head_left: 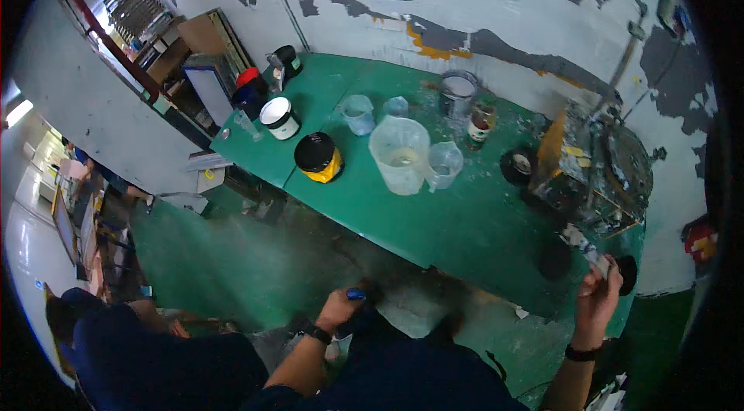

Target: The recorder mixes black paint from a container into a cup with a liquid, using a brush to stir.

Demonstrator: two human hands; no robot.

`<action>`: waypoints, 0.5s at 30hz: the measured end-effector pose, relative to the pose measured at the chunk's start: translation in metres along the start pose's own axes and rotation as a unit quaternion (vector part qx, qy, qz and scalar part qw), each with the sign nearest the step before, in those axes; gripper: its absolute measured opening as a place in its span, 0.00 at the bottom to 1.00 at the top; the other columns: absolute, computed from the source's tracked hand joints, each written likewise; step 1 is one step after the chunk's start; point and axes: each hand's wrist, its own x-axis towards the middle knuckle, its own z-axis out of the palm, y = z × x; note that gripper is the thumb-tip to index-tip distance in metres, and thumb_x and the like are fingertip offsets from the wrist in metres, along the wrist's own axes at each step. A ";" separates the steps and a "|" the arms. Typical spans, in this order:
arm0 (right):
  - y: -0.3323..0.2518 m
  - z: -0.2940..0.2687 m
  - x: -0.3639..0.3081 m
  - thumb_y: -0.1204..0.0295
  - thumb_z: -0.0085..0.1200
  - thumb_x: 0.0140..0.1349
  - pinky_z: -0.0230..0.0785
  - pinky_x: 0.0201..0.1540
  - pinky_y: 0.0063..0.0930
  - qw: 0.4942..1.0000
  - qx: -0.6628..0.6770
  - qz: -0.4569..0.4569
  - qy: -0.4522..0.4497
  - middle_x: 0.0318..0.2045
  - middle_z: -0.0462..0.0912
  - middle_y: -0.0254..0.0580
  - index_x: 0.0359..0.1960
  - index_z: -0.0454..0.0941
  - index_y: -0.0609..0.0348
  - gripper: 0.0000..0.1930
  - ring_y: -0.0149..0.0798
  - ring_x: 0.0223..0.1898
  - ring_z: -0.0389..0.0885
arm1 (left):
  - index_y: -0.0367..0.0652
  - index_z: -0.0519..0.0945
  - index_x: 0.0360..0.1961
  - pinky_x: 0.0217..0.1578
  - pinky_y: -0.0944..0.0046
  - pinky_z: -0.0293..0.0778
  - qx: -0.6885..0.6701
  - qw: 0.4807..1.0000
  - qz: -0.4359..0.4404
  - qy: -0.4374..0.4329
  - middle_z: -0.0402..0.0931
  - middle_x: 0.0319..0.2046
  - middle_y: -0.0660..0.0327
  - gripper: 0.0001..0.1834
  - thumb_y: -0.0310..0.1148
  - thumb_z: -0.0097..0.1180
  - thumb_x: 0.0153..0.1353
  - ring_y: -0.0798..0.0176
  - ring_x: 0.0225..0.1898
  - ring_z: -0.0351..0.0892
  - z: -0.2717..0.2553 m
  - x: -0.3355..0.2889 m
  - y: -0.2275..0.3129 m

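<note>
My right hand is closed around a paint-smeared, whitish flat tool, its exact kind unclear. The tool points up and left above the right end of the green table, beside a dark round container. Low in front of my body, off the table, my left hand is closed on a small object with a blue end; the fingers hide the rest. Nearest the right hand on the table stands a paint-crusted boxy machine.
Clear plastic jugs, a yellow-and-black tub, a white tub, a metal can and a brown bottle stand on the table. Frames lean at far left. A person in dark clothing is close on my left.
</note>
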 end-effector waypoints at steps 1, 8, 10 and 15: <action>0.009 0.034 -0.009 0.60 0.55 0.77 0.72 0.27 0.20 0.999 -0.032 0.004 -0.031 0.36 0.88 0.40 0.60 0.75 0.63 0.20 0.30 0.30 0.84 | 0.38 0.87 0.45 0.41 0.53 0.80 0.004 1.000 -0.013 0.004 0.88 0.36 0.50 0.22 0.46 0.73 0.61 0.55 0.37 0.88 -0.022 0.011 -0.003; 0.114 0.302 -0.073 0.71 0.60 0.70 0.78 0.35 0.25 0.937 -0.272 -0.048 -0.215 0.41 0.89 0.49 0.56 0.79 0.67 0.17 0.39 0.36 0.90 | 0.33 0.84 0.39 0.33 0.54 0.79 0.031 0.988 -0.145 0.047 0.85 0.29 0.49 0.22 0.44 0.73 0.59 0.58 0.29 0.86 -0.172 0.079 -0.068; 0.146 0.365 -0.082 0.71 0.64 0.67 0.80 0.39 0.27 0.899 -0.353 -0.062 -0.253 0.41 0.89 0.49 0.54 0.81 0.66 0.16 0.40 0.38 0.91 | 0.33 0.84 0.39 0.32 0.55 0.79 -0.053 0.992 -0.106 0.051 0.85 0.27 0.50 0.20 0.42 0.73 0.59 0.60 0.27 0.84 -0.200 0.095 -0.105; 0.199 0.458 -0.076 0.68 0.67 0.64 0.80 0.42 0.33 0.758 -0.506 -0.222 -0.347 0.39 0.90 0.46 0.50 0.85 0.60 0.15 0.40 0.37 0.91 | 0.33 0.85 0.39 0.32 0.56 0.78 -0.159 0.982 -0.072 0.073 0.85 0.28 0.52 0.15 0.37 0.70 0.60 0.59 0.27 0.83 -0.256 0.107 -0.134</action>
